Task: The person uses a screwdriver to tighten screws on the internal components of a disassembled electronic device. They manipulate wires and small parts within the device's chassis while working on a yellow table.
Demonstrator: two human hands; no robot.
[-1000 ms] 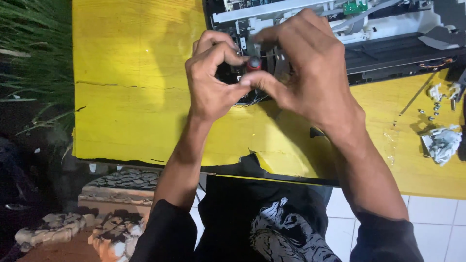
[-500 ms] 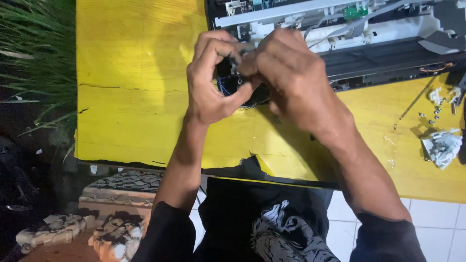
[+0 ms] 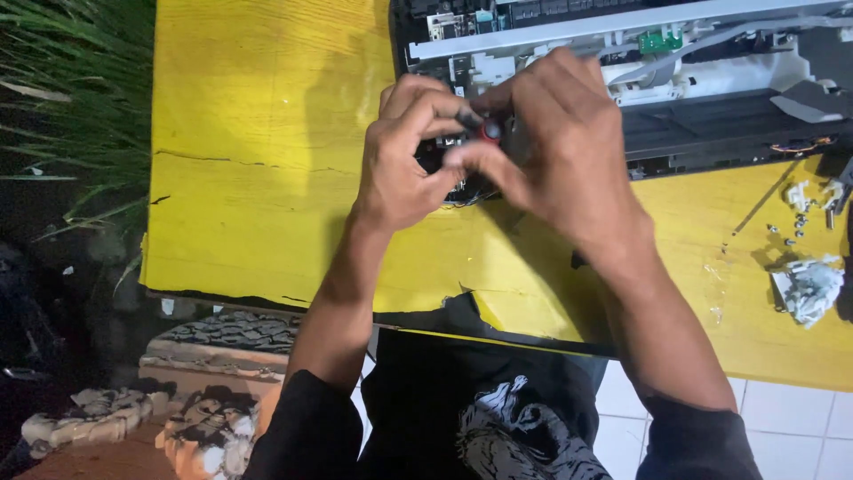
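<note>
Nearest, above the yellow table (image 3: 267, 178), the left hand (image 3: 404, 169) and right hand (image 3: 569, 151) both pinch a small black part with a red tip (image 3: 489, 131), steadying it between fingertips just before the opened printer (image 3: 711, 80) farther back.

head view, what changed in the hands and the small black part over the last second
Little changed. Both hands kept pinching the small black part with a red spot over the yellow wooden table. The right hand rolled over the part half a second ago, then eased back, so the red spot shows again. The left hand kept its grip. The opened black and white printer, crumpled white tissue and loose screws stayed put.
</note>
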